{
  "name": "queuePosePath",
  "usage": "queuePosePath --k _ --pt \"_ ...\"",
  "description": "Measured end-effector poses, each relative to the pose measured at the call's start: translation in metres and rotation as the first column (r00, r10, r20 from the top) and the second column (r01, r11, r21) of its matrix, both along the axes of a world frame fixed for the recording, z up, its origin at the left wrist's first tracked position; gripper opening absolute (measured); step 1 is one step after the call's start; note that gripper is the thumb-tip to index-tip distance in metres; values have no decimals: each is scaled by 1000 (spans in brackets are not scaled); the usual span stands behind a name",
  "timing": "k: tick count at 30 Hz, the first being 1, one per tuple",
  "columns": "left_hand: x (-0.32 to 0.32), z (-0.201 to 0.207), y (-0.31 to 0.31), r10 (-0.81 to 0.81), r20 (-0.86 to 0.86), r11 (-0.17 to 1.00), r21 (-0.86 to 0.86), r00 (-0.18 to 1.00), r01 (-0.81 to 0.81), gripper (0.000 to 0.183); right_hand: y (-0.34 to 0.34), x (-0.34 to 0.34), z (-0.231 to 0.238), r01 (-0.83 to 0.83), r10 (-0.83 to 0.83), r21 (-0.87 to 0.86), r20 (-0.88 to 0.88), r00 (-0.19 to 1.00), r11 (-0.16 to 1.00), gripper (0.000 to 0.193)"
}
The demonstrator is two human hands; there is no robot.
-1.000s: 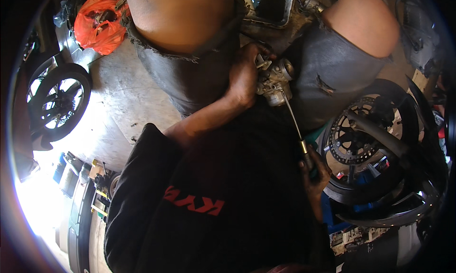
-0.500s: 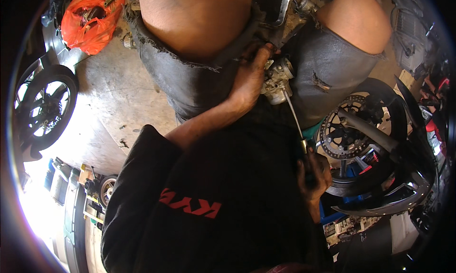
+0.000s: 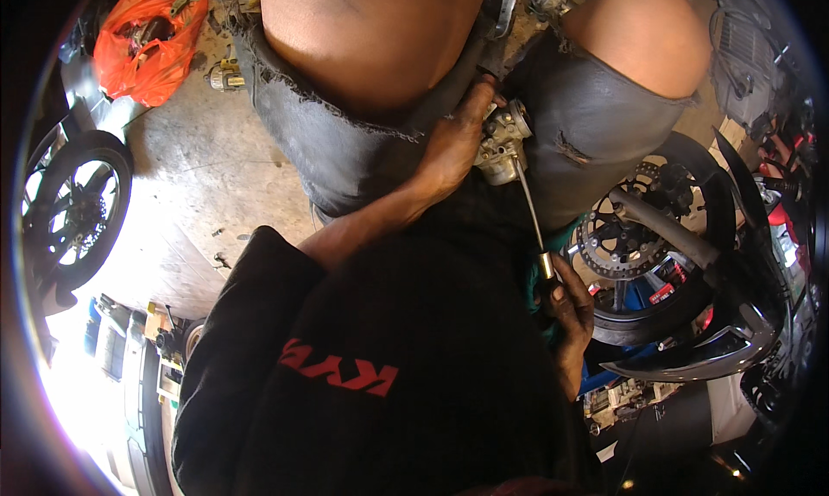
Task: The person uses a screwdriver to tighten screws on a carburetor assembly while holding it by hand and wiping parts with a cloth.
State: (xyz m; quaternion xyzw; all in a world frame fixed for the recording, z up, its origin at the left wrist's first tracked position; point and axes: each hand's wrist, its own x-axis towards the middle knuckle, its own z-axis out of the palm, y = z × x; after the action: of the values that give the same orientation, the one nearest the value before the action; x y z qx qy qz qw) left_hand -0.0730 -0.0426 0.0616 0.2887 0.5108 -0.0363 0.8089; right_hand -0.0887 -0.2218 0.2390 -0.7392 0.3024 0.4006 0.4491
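- Your left hand (image 3: 453, 151) is clamped on the metal carburetor (image 3: 501, 146), which sits just right of that grip, between your two legs; thumb and hold look much as they did half a second ago.
- Your right hand (image 3: 572, 310), below and right of that grip, is closed round the handle of the screwdriver (image 3: 530, 204). Its fingers now lie bunched just under the bright collar, where earlier they stood more spread.
- The shaft runs up from your right grip to the lower body of the carburetor, as before; whether the tip sits in a screw head is too small to tell.
- Most of the handle is hidden by your fingers and the dark cloth, and your left fingertips are lost behind the carburetor.
- Above your left grip, your left knee (image 3: 371, 38) has shifted rightward across the view, so only a strip of the tray (image 3: 508, 8) remains visible; a second ago much more showed.
- Farther up and left of the grips, a metal cylinder (image 3: 226, 76) has come into view beside that leg, and the red bag (image 3: 151, 51) appears farther left; its contents are hard to make out.
- Right of your right grip, the brake disc (image 3: 622, 259) is partly covered by a grey tube (image 3: 661, 224).
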Motion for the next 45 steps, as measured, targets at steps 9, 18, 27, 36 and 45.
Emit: queuePosePath --k 9,18,27,36,45 --pt "-3 -14 -7 30 167 977 206 986 -64 26 -17 9 -16 -150 146 37 100 984 988 39" --pt "-9 -31 -17 -53 212 955 296 976 -13 20 -26 15 -21 -254 255 -23 100 962 967 35" --pt "0 -8 -17 194 210 981 -10 958 -196 21 -18 24 -21 -663 713 -263 282 642 701 28" --pt "10 -6 -5 104 55 982 -166 993 -94 26 -30 29 -40 -684 802 -583 597 5 438 34" --pt "0 6 -7 71 110 997 10 991 -72 36 -52 6 -17 -54 30 101 218 975 993 57"
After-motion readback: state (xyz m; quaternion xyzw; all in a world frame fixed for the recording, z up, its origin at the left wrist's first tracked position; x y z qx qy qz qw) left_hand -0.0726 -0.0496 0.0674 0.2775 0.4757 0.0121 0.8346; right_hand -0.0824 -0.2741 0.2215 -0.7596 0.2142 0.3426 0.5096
